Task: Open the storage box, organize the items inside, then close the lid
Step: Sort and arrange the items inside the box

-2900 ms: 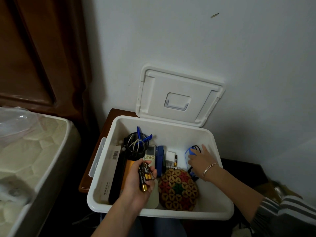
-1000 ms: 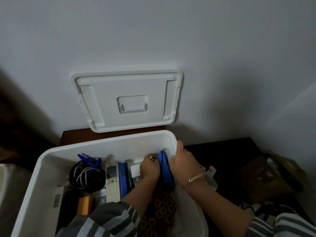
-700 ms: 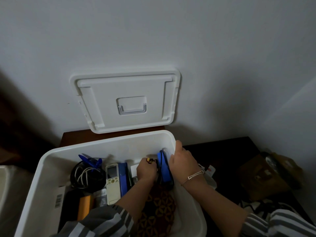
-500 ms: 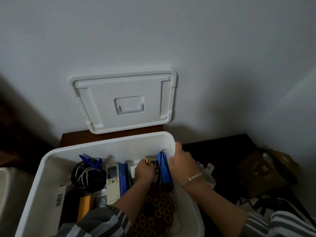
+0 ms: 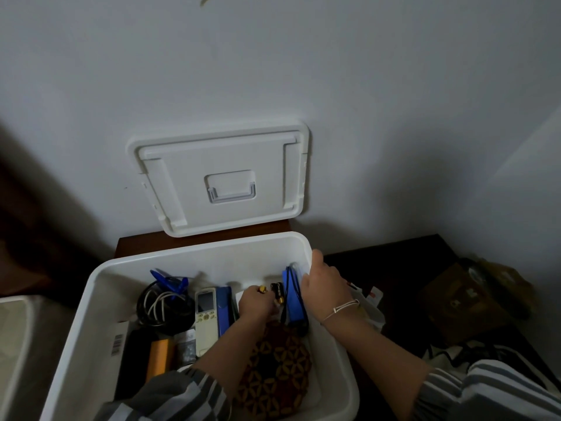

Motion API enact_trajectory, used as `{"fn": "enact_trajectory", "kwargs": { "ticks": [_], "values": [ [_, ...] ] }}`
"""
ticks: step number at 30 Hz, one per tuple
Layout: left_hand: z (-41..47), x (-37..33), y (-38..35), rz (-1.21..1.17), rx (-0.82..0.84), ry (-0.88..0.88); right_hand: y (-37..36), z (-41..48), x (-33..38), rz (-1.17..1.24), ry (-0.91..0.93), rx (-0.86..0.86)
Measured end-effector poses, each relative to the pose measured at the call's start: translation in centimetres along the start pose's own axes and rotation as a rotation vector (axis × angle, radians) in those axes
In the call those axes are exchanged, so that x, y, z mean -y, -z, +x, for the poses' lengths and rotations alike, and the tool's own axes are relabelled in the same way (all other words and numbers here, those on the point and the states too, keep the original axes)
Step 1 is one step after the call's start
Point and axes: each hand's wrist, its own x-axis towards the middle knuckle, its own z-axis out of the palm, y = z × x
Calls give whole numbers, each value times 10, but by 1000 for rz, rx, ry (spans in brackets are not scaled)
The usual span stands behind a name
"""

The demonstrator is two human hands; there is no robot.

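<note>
A person sorted the open storage box (image 5: 194, 253) on a small table (image 5: 136, 246), its lid (image 5: 218, 159) off and propped upright against the wall behind. Both hands worked in the box's far right corner. The left hand (image 5: 256, 303) had its fingers (image 5: 258, 296) curled round a few gold-tipped batteries (image 5: 277, 291), with their long axis pointing roughly toward the far wall. The right hand (image 5: 326, 287), thumb raised beside the box's right wall, gripped a flat blue case (image 5: 290, 299) stood on edge; most of its fingers were hidden behind the case. The batteries lay just left of the case, touching or nearly touching it, in the narrow slot between the case and the left hand's knuckles. The left hand, the nearer one, looked set to drop them there while the right kept the case clear. A patterned ball (image 5: 276, 372) sat below both wrists, with a remote control (image 5: 206, 311) and a coiled cable (image 5: 161, 308) further left. The lid remained to be fitted.
</note>
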Motion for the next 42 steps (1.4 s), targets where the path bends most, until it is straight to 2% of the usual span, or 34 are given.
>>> {"fn": "enact_trajectory", "kwargs": {
  "ticks": [7,12,14,17,23,29,37,42],
  "values": [
    [-1,3,2,208,-33,-52,-2,0,-2,-26,-4,-10],
    [-7,-1,8,2,100,45,-2,1,-3,-19,12,-10],
    [-8,-2,13,-9,159,71,-1,0,-2,-16,15,3],
    [-2,0,14,94,117,-4,0,-1,-1,-19,12,-1],
    [4,-1,-7,517,-30,-149,1,-1,-1,-12,7,0],
    [18,0,-18,656,-150,-244,1,0,-1,-8,15,3],
    [33,0,-20,699,-71,-337,-2,3,-3,-33,15,-1],
    [44,-3,-14,764,0,-322,-2,3,-3,-28,11,2]
  ]
}}
